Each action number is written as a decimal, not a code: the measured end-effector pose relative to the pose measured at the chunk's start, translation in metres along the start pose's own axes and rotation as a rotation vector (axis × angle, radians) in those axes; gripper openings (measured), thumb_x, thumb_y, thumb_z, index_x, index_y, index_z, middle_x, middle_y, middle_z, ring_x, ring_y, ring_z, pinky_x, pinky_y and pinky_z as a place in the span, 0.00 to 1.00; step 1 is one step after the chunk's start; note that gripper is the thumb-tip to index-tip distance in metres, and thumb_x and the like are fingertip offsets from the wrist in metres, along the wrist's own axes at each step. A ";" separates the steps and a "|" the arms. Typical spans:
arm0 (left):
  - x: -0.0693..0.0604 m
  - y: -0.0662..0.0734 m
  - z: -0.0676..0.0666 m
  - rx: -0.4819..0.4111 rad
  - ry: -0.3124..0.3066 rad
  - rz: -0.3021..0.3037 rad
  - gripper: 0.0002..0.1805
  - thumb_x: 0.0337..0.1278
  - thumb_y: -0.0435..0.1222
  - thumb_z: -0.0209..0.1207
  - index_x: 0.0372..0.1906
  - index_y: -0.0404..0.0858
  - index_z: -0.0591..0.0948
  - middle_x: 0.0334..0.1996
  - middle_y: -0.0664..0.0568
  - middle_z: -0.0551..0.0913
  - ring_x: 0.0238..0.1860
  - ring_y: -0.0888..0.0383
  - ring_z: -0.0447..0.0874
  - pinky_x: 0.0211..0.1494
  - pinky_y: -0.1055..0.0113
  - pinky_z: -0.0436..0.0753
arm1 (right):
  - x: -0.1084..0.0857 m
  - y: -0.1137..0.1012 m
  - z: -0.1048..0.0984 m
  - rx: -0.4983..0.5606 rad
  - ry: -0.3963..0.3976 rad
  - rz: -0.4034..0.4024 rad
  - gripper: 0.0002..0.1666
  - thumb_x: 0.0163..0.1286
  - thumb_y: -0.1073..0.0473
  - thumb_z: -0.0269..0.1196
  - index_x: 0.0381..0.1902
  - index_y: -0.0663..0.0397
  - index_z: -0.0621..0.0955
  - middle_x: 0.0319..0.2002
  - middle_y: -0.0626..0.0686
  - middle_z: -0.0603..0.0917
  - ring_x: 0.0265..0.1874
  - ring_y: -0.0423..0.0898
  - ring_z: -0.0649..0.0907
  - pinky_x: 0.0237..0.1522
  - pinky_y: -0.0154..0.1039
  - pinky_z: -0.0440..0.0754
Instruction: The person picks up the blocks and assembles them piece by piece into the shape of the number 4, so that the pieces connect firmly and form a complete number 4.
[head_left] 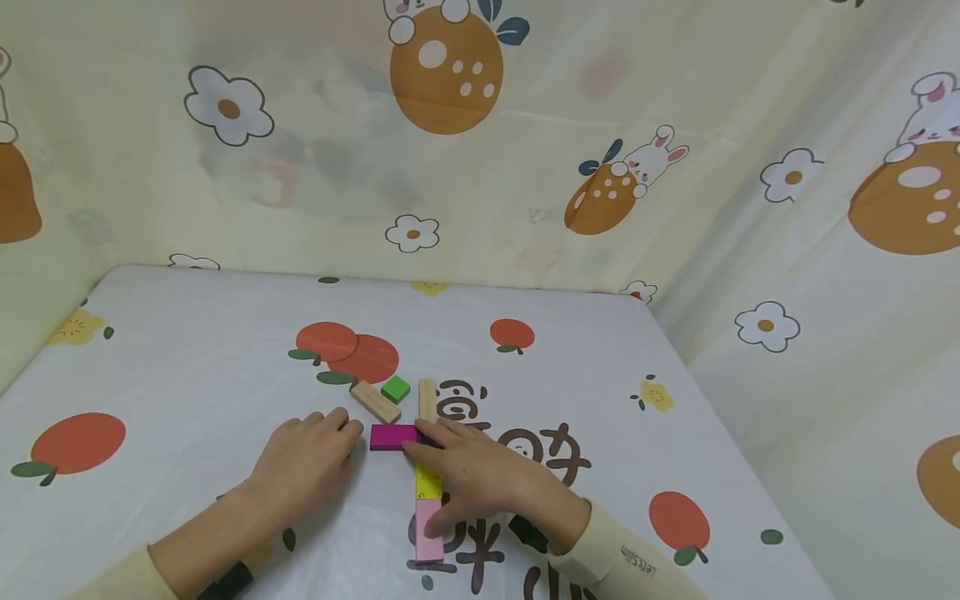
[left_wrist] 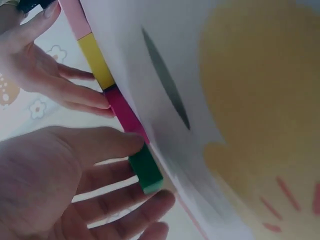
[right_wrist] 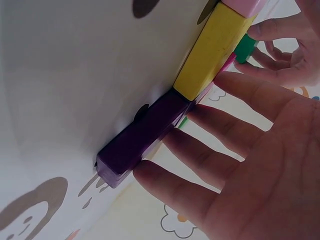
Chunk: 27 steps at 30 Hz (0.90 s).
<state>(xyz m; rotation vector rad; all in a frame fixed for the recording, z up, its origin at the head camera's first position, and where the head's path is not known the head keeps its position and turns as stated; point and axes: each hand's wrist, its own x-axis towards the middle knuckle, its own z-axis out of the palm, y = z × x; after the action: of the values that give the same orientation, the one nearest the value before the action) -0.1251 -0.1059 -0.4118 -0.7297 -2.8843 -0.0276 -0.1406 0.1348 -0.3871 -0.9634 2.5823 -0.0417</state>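
Thumb and fingers of my left hand (head_left: 311, 462) (left_wrist: 100, 185) pinch a dark green block (left_wrist: 146, 170) (right_wrist: 245, 48) beside the outer end of a magenta block (head_left: 392, 437). The head view hides that green block. My right hand (head_left: 480, 471) (right_wrist: 250, 165) has its fingers extended, and their tips touch the side of a purple block (right_wrist: 135, 137), mostly covered by this hand in the head view. Purple and magenta blocks meet the end of a yellow block (head_left: 428, 482), which adjoins a pink block (head_left: 428, 533) under the right thumb.
Beyond the hands, one wooden block (head_left: 427, 396) stands in line with the yellow one. Another wooden block (head_left: 375, 402) lies slanted beside a bright green block (head_left: 395, 388). A printed cloth covers the table, and patterned curtains hang behind and at the right.
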 end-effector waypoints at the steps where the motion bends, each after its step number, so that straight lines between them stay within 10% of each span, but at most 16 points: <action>1: 0.001 0.000 0.000 -0.001 0.007 0.004 0.20 0.46 0.41 0.79 0.44 0.41 0.85 0.35 0.51 0.83 0.30 0.55 0.80 0.32 0.64 0.84 | 0.000 0.000 0.000 0.001 0.000 0.001 0.57 0.55 0.33 0.76 0.79 0.36 0.67 0.82 0.49 0.59 0.81 0.54 0.60 0.79 0.52 0.64; 27: 0.013 -0.004 0.000 -0.014 0.016 0.034 0.17 0.48 0.36 0.78 0.45 0.39 0.87 0.38 0.49 0.83 0.32 0.55 0.81 0.35 0.62 0.87 | -0.002 -0.002 -0.001 0.021 -0.021 0.019 0.56 0.56 0.33 0.75 0.80 0.33 0.65 0.83 0.48 0.58 0.82 0.53 0.58 0.79 0.53 0.63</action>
<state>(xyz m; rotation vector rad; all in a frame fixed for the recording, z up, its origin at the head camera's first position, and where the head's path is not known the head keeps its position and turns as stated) -0.1379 -0.1035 -0.4095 -0.7779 -2.8585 -0.0498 -0.1389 0.1345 -0.3850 -0.9267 2.5664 -0.0529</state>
